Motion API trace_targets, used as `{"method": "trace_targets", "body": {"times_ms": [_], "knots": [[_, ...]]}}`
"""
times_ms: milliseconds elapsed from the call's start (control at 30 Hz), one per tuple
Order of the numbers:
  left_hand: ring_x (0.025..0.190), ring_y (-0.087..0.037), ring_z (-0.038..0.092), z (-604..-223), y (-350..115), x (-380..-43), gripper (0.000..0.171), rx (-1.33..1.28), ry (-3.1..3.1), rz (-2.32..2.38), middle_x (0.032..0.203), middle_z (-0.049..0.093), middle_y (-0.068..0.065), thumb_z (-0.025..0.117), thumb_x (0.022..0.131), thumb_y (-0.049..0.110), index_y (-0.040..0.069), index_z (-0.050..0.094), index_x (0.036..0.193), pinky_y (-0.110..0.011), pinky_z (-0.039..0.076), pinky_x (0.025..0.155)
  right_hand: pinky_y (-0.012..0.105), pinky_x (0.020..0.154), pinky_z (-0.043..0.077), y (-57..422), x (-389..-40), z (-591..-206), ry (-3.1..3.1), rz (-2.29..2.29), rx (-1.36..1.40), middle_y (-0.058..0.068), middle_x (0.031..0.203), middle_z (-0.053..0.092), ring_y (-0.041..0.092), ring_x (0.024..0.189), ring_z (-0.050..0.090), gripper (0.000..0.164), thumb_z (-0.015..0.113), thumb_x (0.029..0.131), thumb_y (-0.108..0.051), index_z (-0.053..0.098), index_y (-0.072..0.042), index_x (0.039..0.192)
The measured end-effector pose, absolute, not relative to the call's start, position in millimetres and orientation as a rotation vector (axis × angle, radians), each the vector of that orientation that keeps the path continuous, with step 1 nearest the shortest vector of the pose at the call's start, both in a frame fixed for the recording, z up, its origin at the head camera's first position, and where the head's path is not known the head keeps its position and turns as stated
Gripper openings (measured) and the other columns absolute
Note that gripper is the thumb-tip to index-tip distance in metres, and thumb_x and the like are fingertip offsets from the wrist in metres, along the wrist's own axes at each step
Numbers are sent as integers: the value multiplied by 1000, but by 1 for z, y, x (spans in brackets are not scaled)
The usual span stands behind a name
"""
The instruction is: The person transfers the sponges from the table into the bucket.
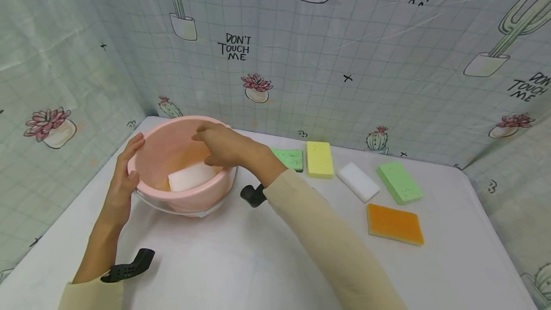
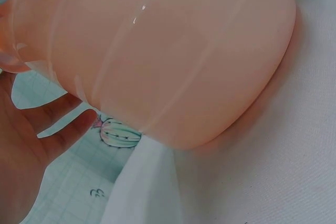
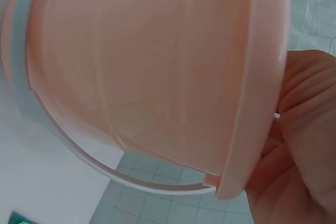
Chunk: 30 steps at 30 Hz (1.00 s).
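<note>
A pink bucket [image 1: 202, 194] with a pale handle stands at the left of the table. My left hand [image 1: 121, 183] rests against its left side near the rim, fingers spread and fairly straight; in the left wrist view fingertips meet the bucket wall [image 2: 173, 51]. Over the bucket's mouth, my right hand [image 1: 225, 145] reaches in from the right, thumb and fingers apart with nothing visible between them. Just below the thumb, a white sponge [image 1: 191, 177] lies inside the bucket, beside something orange-brown. In the right wrist view the rim hides the right fingertips.
Right of the bucket lie a green sponge [image 1: 289, 159], a yellow sponge [image 1: 319, 159], a white sponge [image 1: 358, 182], a light green sponge [image 1: 399, 182] and an orange sponge [image 1: 395, 224]. A printed cloth [image 1: 301, 61] hangs behind the white table [image 1: 258, 271].
</note>
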<state>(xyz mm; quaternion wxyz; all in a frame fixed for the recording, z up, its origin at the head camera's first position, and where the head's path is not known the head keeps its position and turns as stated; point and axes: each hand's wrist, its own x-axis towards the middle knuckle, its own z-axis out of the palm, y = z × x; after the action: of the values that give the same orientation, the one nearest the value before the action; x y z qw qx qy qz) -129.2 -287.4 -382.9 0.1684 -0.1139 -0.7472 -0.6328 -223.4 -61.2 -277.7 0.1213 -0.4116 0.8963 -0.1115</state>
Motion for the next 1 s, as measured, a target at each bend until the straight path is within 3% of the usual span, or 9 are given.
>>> {"method": "trace_targets", "body": {"times_ms": [200, 333, 467, 633, 800, 1000], "knots": [[144, -19, 10, -381, -287, -129, 60, -315, -2150, -1778, 158, 15, 4, 48, 92, 36, 20, 34, 148, -56, -2, 111, 20, 103, 32, -50, -223, -273, 2611, -430, -1252, 6, 146, 39, 17, 132, 37, 55, 66, 90, -17, 47, -7, 141], [144, -19, 9, -379, -286, -129, 60, -308, -2144, -1790, 158, 15, 4, 49, 92, 36, 20, 35, 148, -56, -4, 111, 18, 87, 42, -40, -221, -270, 2578, -608, -1237, 7, 143, 42, 14, 105, 55, 53, 65, 90, -15, 48, -6, 139], [144, -19, 9, -379, -286, -129, 61, -304, -2136, -1797, 157, 15, 4, 50, 91, 37, 20, 35, 148, -55, -4, 110, 17, 70, 46, -29, -218, -267, 2562, -736, -1211, 6, 141, 43, 10, 79, 56, 53, 65, 89, -14, 49, -6, 139], [144, -20, 8, -380, -286, -129, 61, -316, -2126, -1801, 158, 15, 4, 50, 92, 38, 20, 35, 148, -53, -4, 111, 18, 69, 47, -17, -216, -265, 2590, -768, -1220, 3, 137, 46, 9, 81, 54, 53, 66, 90, -17, 49, -8, 139], [144, -20, 9, -381, -287, -129, 60, -318, -2140, -1783, 158, 15, 4, 49, 92, 35, 20, 35, 148, -53, -3, 111, 17, 73, 45, -3, -212, -268, 2624, -760, -1300, 7, 130, 51, 11, 84, 54, 51, 65, 90, -15, 50, -4, 137], [144, -20, 9, -382, -287, -129, 59, -329, -2141, -1771, 158, 15, 3, 48, 92, 34, 19, 35, 148, -54, -3, 111, 17, 75, 48, 16, -208, -274, 2625, -844, -1318, 6, 133, 50, 14, 89, 56, 50, 66, 90, -14, 50, -3, 137]]}}
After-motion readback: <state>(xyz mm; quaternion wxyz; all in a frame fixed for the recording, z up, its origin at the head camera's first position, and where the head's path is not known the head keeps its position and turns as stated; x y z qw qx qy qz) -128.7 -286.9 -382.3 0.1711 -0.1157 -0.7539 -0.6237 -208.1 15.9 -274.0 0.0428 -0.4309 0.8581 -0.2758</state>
